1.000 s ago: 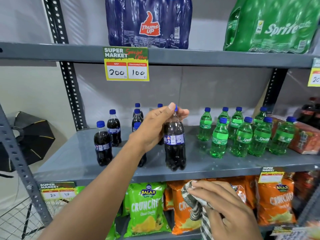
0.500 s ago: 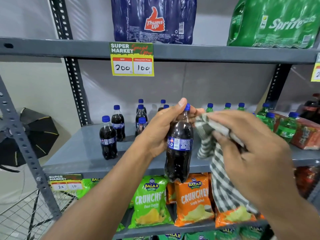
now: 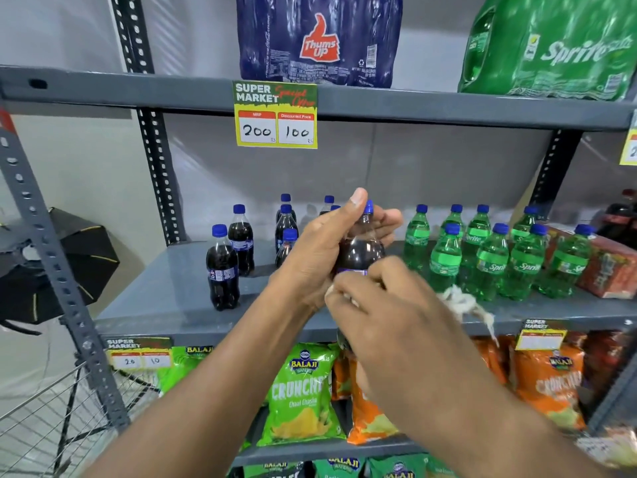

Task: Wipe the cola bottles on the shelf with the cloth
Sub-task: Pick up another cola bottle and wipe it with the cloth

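1. Head view: the cola bottle (image 3: pixel 360 251) is held up in front of the shelf (image 3: pixel 165 298), its neck wrapped by the left hand (image 3: pixel 320 257), thumb up beside the cap.
2. The right hand (image 3: pixel 389 315) presses the bunched cloth (image 3: pixel 462 300) against the bottle's label, fingers curled closed, blurred.

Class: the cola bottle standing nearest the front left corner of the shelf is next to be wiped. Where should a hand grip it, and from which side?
Grip the front-left cola bottle at the narrow neck just under its blue cap, coming from the front. It stands upright with bare shelf before it; another bottle stands close behind to the right. A neck grip probably leaves the body free for the cloth.
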Available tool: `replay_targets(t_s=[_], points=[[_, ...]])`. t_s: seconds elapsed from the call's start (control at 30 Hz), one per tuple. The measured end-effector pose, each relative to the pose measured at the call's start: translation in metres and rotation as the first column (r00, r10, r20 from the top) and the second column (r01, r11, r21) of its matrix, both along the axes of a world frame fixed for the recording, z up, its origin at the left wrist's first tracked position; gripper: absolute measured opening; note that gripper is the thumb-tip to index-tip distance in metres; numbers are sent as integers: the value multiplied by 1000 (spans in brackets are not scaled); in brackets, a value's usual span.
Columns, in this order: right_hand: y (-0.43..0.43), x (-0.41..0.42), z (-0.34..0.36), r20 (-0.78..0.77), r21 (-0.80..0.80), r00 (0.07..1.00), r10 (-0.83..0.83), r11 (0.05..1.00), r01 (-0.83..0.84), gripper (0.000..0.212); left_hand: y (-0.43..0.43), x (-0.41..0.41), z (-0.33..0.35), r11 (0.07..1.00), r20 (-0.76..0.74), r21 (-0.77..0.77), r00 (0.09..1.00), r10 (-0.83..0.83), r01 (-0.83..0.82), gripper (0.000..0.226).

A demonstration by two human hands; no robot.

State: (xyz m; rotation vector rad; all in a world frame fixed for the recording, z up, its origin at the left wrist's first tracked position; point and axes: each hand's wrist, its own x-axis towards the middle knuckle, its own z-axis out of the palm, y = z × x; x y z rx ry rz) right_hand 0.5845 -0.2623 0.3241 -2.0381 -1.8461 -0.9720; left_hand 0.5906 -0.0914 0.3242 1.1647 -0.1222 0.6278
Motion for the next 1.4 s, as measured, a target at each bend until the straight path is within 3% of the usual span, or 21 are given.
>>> replay_targets(t_s=[0.13,0.27,0.33,0.43,0.5,0.57,0.67,0.77,1.0,1.27,1.4], points=[[-3,-4,-24,-2,10,1000,19,1000,-19,38,2,-2,5,999,36,6,999,36,-36,40],[-6,-2,-39,24,-19,999,45,999,-45,55,5,-2,7,998,41,16,997,62,-63,32],[-9,2,-36,-8,15,996,90,996,-90,53,7,-2,6,997,35,18,997,71,-72,34],[-10,19,-17,-147,229,963,227,955,-190,44,7,-2,6,998,28,-7,998,60,-60,35],[-5,34,4,-169,424,947,274,888,-181,39,9,-2,6,999,19,-15,999,36,-36,34],[3,47,21,-189,499,946,262,856,-137,39,9,-4,6,1000,-2,-11,1000,-16,16,36],[16,53,30,-267,461,928,261,880,-115,50,7,-4,7,997,-20,-27,998,-67,67,47],[22,50,23,-235,415,928,289,893,-174,54,6,-6,10,990,29,-71,992,-119,121,42],[8,43,-18,-181,334,929,322,909,-250,67,12,-11,14,987,147,-157,989,-19,42,40],[-8,34,-54,-158,190,924,348,929,-317,55,22,-18,16,998,151,-51,988,-13,21,40],[-10,35,-34,-157,287,924,347,912,-293,57,20,-17,13,996,151,-41,986,-69,76,41]])
